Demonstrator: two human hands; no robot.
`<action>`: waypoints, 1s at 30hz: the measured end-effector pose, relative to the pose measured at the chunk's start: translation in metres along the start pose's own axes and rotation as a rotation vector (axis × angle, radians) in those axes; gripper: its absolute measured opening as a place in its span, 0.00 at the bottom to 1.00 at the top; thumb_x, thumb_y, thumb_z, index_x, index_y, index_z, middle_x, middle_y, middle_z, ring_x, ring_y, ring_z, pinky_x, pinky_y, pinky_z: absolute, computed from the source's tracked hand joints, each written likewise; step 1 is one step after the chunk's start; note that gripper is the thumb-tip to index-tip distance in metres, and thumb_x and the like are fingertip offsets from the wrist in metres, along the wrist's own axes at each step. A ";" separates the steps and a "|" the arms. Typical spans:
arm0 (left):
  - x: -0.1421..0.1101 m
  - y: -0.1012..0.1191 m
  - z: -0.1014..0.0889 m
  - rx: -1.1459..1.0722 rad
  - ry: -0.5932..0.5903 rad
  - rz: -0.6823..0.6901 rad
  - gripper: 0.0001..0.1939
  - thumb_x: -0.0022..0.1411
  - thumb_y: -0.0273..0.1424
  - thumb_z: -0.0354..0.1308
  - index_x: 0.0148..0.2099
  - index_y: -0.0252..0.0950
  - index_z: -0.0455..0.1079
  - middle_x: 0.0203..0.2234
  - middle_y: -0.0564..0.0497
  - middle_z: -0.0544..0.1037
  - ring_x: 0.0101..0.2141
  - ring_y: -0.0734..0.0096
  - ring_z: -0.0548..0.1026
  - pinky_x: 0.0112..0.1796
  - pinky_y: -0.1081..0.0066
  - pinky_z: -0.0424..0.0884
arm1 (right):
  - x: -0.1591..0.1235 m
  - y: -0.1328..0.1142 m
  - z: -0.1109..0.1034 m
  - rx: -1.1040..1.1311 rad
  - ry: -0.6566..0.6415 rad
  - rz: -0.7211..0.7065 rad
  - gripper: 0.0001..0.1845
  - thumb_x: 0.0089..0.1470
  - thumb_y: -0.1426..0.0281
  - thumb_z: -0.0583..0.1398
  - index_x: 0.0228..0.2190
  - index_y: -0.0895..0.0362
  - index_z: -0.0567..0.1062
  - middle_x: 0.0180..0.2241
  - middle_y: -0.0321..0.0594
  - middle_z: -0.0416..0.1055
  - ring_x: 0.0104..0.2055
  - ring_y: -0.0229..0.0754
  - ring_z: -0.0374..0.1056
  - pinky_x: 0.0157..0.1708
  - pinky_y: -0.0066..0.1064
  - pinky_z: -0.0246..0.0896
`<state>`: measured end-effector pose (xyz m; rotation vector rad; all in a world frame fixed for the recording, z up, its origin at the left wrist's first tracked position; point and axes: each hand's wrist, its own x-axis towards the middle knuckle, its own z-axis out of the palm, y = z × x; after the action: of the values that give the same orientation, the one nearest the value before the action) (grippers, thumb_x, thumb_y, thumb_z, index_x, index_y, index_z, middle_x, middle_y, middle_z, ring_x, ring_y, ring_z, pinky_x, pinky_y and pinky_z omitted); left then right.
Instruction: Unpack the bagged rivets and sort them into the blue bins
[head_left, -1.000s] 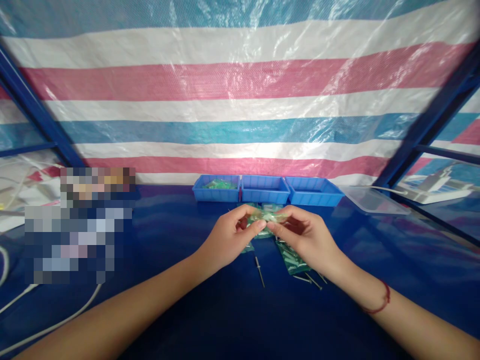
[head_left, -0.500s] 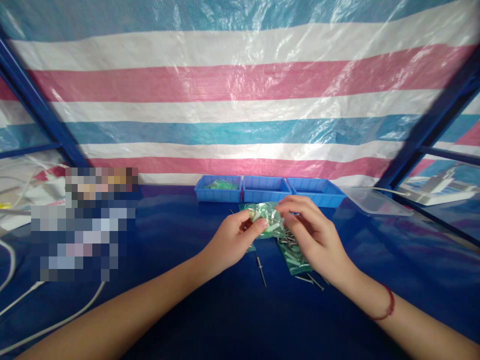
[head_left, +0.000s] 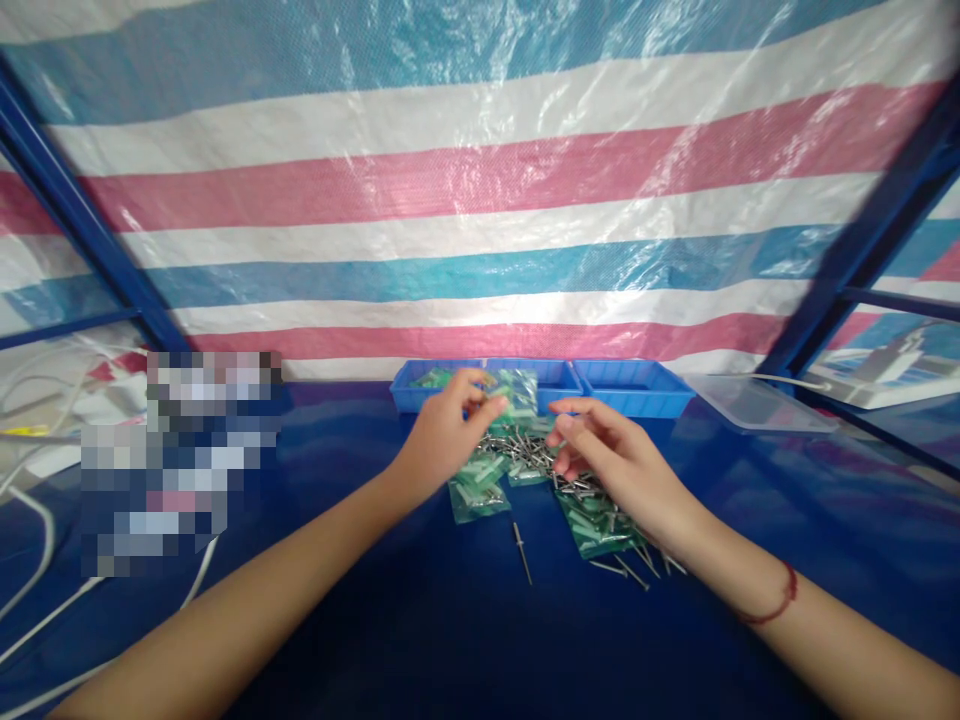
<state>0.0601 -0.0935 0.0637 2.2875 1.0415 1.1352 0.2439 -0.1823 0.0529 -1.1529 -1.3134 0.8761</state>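
My left hand (head_left: 444, 428) pinches a small clear plastic bag (head_left: 523, 388) with pale green pieces in it, between thumb and fingers. The bag is up in front of the blue bins. My right hand (head_left: 619, 455) hovers over a pile of thin metal screws or pins (head_left: 581, 484), its fingers loosely bent and apart, with nothing visible in them. Under the left hand's bag lies a heap of metal pins (head_left: 527, 447). A green-filled bag (head_left: 480, 490) rests beside it, and another green bag (head_left: 596, 530) lies below the right hand.
Three joined blue bins (head_left: 637, 388) stand at the back; the left one has green bags. A single metal pin (head_left: 523, 553) lies in front. To the right is a clear plastic lid (head_left: 757, 402). White cables (head_left: 45, 530) run at the left, near a blurred-out area.
My left hand has moved left and up with the bag, away from my right hand. My right hand has drawn off the bag, and the heap of pins between them shows.
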 end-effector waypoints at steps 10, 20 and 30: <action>0.088 -0.081 -0.044 0.616 -0.090 -0.282 0.09 0.53 0.34 0.55 0.31 0.35 0.74 0.29 0.44 0.80 0.38 0.52 0.75 0.38 0.64 0.67 | 0.019 -0.002 -0.027 -0.077 0.133 0.023 0.14 0.49 0.59 0.58 0.33 0.57 0.67 0.26 0.35 0.67 0.22 0.35 0.65 0.22 0.29 0.62; 0.085 -0.072 -0.030 0.732 -0.205 -0.246 0.10 0.52 0.28 0.54 0.33 0.39 0.77 0.39 0.42 0.80 0.42 0.42 0.73 0.45 0.42 0.60 | 0.013 0.001 -0.042 -1.008 -0.306 -0.369 0.12 0.52 0.64 0.57 0.35 0.58 0.75 0.32 0.44 0.73 0.34 0.47 0.68 0.35 0.41 0.64; 0.001 0.005 0.008 0.303 -0.125 0.245 0.11 0.62 0.28 0.49 0.41 0.39 0.73 0.37 0.51 0.79 0.40 0.67 0.75 0.45 0.66 0.66 | 0.017 0.022 -0.039 -1.180 -0.265 -0.371 0.19 0.51 0.67 0.57 0.43 0.64 0.72 0.34 0.51 0.74 0.37 0.54 0.70 0.37 0.49 0.64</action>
<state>0.0687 -0.0960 0.0626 2.7494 0.9594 0.9590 0.2867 -0.1654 0.0406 -1.5859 -2.2877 -0.1246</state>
